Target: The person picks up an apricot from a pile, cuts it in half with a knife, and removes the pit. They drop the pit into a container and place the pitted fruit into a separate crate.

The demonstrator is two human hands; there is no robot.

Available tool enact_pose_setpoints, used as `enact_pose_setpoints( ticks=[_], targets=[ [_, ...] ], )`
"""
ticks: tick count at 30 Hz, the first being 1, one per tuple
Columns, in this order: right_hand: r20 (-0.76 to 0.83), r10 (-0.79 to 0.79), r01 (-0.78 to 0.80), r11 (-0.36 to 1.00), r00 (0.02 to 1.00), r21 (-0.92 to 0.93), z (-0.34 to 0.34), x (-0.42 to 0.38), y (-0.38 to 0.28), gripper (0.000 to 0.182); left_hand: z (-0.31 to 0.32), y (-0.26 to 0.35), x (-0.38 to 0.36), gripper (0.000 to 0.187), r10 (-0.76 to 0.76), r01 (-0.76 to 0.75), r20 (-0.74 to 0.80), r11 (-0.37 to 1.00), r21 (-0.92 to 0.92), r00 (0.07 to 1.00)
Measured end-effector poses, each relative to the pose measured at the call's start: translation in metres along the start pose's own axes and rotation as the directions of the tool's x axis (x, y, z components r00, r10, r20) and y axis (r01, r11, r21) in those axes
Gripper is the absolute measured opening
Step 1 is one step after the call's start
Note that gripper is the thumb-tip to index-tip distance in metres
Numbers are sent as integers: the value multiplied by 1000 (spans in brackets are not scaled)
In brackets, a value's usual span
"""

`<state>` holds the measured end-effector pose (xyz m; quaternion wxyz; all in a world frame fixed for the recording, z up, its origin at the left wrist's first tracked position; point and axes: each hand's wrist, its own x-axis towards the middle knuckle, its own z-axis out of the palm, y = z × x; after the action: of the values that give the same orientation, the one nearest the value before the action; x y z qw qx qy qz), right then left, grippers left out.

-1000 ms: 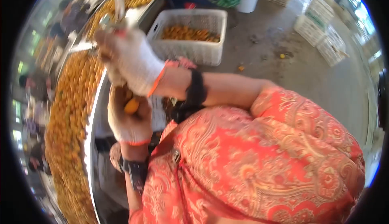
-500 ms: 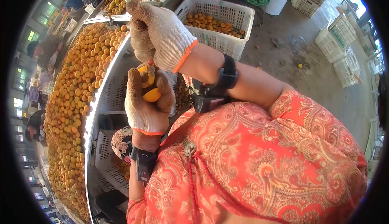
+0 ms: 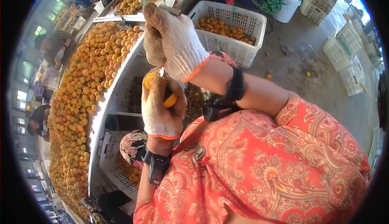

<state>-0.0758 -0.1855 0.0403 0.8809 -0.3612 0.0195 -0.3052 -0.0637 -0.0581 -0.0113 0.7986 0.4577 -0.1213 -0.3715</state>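
The bench [image 3: 96, 126] brims with apricots [image 3: 77, 114], and off its near edge I see the left hand [image 3: 159, 112] grasping fruit [image 3: 170, 101], the right hand [image 3: 176, 42] clenched around a mostly hidden tool [image 3: 161, 72].

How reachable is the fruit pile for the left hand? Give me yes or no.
Probably yes: the fruit pile lies across the metal edge from the left hand, but the cut fruit it holds may hinder grasping.

Metal-rimmed table [image 3: 96, 125]: orange fruit [image 3: 73, 118] heaped all along. Floor [image 3: 287, 78]: stained; white bucket [image 3: 289, 9], plastic crates [image 3: 351, 80], some fruit bits [image 3: 269, 76].
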Motion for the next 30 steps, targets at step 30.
enact_pose_setpoints(
  ticks=[30],
  targets=[
    [-246,453,-460,887,857,32,-17,43,120,30,-149,97,-23,29,111,-68,-466,992,107,878]
  ],
)
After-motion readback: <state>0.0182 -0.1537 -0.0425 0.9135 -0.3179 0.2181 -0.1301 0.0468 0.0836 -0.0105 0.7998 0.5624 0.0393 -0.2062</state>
